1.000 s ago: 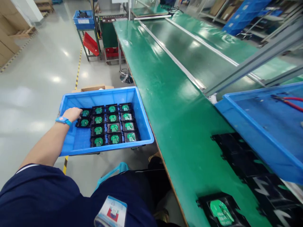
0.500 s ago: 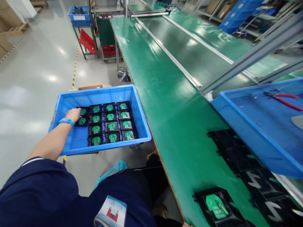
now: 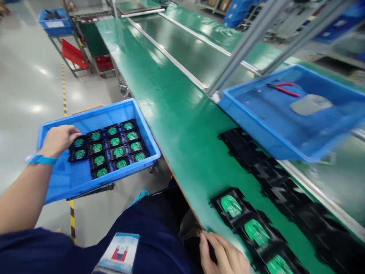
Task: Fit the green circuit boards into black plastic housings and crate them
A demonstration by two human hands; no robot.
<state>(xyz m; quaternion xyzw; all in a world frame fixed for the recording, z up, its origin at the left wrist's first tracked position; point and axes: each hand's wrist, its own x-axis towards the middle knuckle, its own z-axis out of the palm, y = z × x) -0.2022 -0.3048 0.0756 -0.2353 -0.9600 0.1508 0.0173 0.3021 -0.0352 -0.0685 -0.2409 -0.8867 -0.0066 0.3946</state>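
My left hand [image 3: 59,139], with a blue wristband, reaches into a blue bin [image 3: 85,182] at my left. Its fingers curl over the left end of a black tray [image 3: 76,149] that carries green circuit boards; several more such trays fill the bin. My right hand [image 3: 224,254] rests at the near edge of the green bench [image 3: 182,125], fingers together beside a row of black trays with green boards [image 3: 251,228]. What it grips, if anything, is hidden.
A tilted blue bin [image 3: 268,140] with red-handled pliers [image 3: 281,88] and a grey sheet hangs over the bench on the right. Dark empty trays [image 3: 285,182] lie under it. A cart with a blue bin [image 3: 54,19] stands far back on the floor.
The view has swung right and down. My right hand and more boards at the bench edge have come into sight. My left hand stays on the tray in the bin.
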